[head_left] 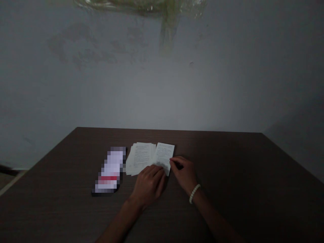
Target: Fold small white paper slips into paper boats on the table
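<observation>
Small printed pages lie on a dark wooden table in two overlapping parts: a fanned left stack (142,157) and a right page (164,152) turned at a slight angle. Over their lower part lies my left hand (149,182), its fingers bent and close together, pressing on the paper; the fingertips are partly hidden. My right hand (184,172), with a beaded bracelet (194,193) at the wrist, pinches the right edge of the right page between thumb and index finger. Whether it grips one sheet or more cannot be made out.
A phone (110,170) with a lit, blurred screen lies left of the pages. The brown table (227,158) reaches back to a grey wall (157,101). Shiny clear tape (141,8) sticks to the wall at the top.
</observation>
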Demonstrator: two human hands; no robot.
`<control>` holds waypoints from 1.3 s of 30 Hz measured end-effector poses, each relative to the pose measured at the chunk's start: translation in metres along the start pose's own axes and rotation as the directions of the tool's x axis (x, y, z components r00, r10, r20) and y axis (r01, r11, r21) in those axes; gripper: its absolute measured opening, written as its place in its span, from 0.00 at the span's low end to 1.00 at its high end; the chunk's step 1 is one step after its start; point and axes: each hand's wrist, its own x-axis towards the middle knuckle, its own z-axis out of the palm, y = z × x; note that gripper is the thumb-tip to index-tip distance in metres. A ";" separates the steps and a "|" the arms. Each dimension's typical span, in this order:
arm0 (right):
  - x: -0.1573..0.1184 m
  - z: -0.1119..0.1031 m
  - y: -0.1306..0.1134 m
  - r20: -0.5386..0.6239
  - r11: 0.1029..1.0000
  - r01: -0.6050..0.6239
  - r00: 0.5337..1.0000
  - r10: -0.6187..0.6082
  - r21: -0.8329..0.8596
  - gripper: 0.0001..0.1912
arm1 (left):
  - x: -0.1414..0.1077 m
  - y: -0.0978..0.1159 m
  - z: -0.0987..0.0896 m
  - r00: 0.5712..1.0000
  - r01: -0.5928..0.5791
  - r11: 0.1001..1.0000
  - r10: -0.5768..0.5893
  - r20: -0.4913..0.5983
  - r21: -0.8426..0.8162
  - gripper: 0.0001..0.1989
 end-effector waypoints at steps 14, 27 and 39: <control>0.013 -0.019 0.021 -0.150 0.981 -0.180 0.974 0.167 -0.076 0.09 | 0.003 -0.014 0.007 0.906 0.395 0.867 -0.423 0.029 0.303 0.27; 0.015 -0.023 0.032 -0.155 0.977 -0.184 0.974 0.167 -0.104 0.10 | 0.009 -0.019 0.003 0.920 0.303 0.912 -0.356 0.166 0.276 0.22; 0.015 -0.023 0.030 -0.141 0.978 -0.203 0.971 0.194 -0.047 0.09 | 0.005 -0.033 0.003 0.894 0.351 0.845 -0.430 0.123 0.403 0.25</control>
